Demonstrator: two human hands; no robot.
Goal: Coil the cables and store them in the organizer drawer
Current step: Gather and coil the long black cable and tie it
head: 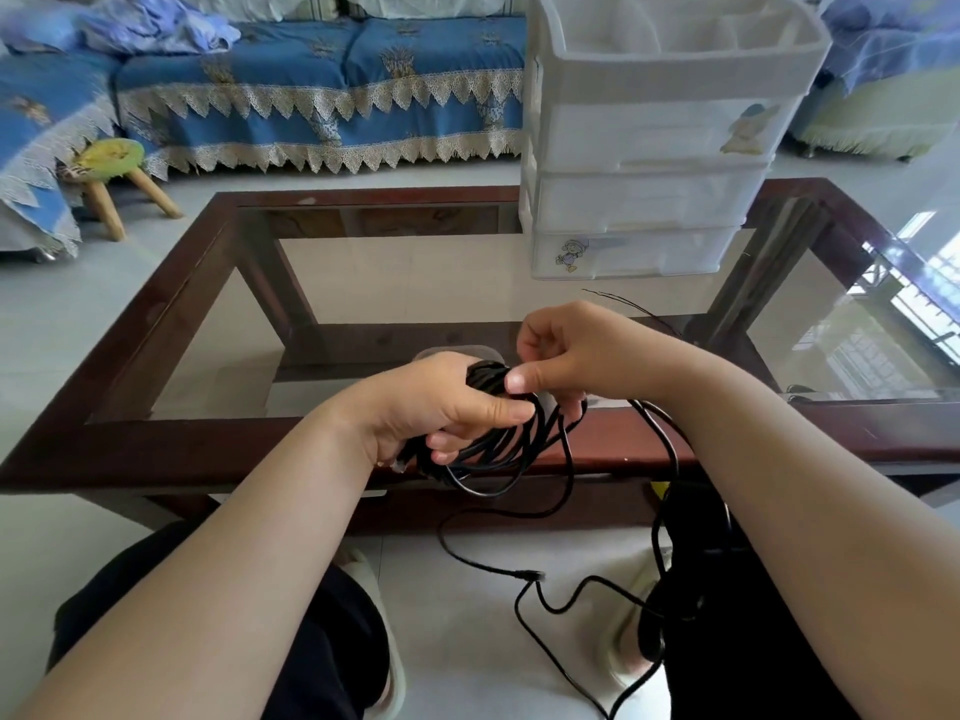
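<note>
A black cable [498, 449] is partly wound into loops over the near edge of the table. My left hand [441, 402] grips the bundle of loops, thumb across the top. My right hand [576, 350] pinches the cable at the top of the bundle, fingers curled. The loose remainder of the cable [571, 595] trails down to the floor between my legs, its plug end [530, 575] lying on the tiles. The white plastic organizer [649, 163] with three shut drawers stands at the back right of the table.
The glass-topped table with a dark wooden frame [208, 433] is directly in front of me. A thin dark wire [628, 304] lies on the glass behind my right hand. A blue-covered sofa [322, 85] and a small yellow stool [111, 158] stand beyond.
</note>
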